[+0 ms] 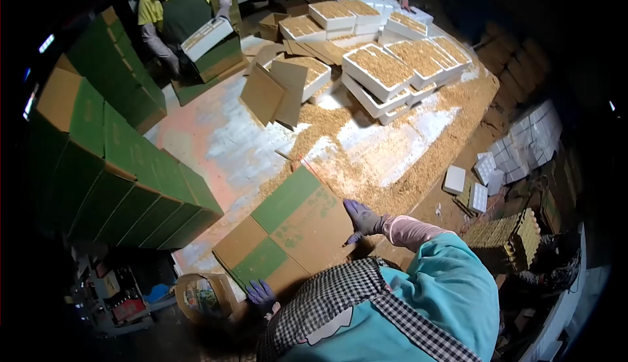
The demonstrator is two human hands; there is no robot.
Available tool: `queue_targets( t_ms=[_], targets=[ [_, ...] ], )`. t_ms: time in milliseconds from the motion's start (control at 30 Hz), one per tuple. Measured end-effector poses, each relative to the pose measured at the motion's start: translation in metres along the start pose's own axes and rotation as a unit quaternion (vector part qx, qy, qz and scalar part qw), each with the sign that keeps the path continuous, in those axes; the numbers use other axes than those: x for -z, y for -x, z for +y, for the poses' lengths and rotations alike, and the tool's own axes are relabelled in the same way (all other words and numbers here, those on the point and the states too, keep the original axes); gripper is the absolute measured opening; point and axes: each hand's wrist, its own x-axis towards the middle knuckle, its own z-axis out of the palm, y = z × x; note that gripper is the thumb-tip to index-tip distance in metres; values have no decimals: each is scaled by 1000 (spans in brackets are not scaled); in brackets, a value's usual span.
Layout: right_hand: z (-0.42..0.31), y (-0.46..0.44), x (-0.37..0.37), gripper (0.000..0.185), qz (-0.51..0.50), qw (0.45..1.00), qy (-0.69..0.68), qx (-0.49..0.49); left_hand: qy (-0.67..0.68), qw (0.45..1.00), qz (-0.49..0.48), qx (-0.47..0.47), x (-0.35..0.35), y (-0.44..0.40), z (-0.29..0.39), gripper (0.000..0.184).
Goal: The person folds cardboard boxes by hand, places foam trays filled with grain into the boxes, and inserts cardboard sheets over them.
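A green and brown cardboard box lies tilted on the near edge of the table in front of me, apparently folded flat. My right hand, in a purple-grey glove, grips its right edge, thumb and fingers on either side. At the lower left corner, my left hand in a purple glove has its fingers against the edge of the same box; its palm is partly hidden. Wood shavings are scattered beyond the box across the table.
Folded green cartons stand in a row at left. White foam trays filled with shavings are stacked at the back, beside loose cardboard sheets. Across the table, a co-worker holds a white foam tray over a green carton. Egg-tray stacks sit at right.
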Motion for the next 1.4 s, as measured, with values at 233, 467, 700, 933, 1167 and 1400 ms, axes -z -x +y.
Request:
queue_targets(
  t_ms=[233, 467, 700, 933, 1167, 1400],
  targets=[
    [13, 35, 28, 114, 209, 944, -156, 202, 424, 825, -337, 163, 108, -64, -6, 56],
    [-118, 29, 223, 53, 231, 851, -290, 372, 691, 573, -340, 279, 178, -242, -166, 62],
    [-147, -92, 171, 115, 375, 876, -265, 150, 501, 848, -165, -44, 199, -340, -61, 90],
    [-109, -72, 156, 99, 257, 949, -28, 182, 296, 952, 6, 75, 169, -351, -79, 77],
    [-90, 56, 174, 46, 465, 774, -314, 295, 539, 816, -203, -52, 166, -321, -55, 49],
    [-74, -48, 133, 80, 176, 891, -358, 217, 516, 833, -173, -99, 155, -342, -49, 59]
  ],
)
